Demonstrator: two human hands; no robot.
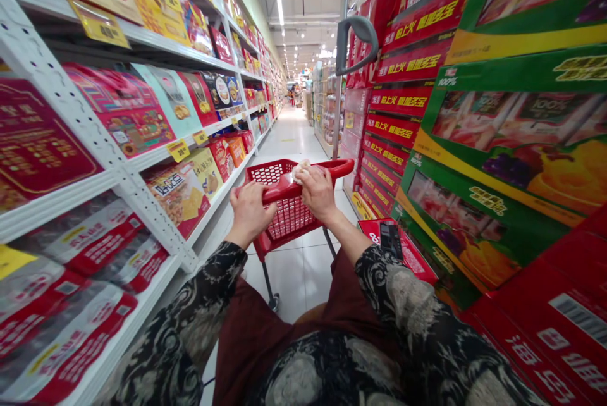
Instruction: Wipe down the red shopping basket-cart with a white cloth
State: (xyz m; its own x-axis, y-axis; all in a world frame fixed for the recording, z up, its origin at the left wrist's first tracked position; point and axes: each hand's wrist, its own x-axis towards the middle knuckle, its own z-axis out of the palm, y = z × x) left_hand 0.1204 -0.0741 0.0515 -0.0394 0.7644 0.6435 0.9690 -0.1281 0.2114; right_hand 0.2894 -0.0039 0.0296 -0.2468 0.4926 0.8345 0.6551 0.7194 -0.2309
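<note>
A red shopping cart (296, 213) with a perforated plastic basket stands right in front of me in the aisle. My left hand (251, 207) is wrapped round the left end of its red handle (282, 190). With my right hand (318, 188) I press a crumpled whitish cloth (301, 172) against the handle, right of its middle. The cloth is partly covered by my fingers, and whether it is fabric or tissue I cannot tell.
White shelves (123, 169) with boxed snacks and yellow price tags line the left. On the right rise stacked red drink cartons (393, 128) and green juice cartons (516, 121). A metal pole carries a grey loop handle (355, 45). A dark phone-like object (391, 240) lies on a red box.
</note>
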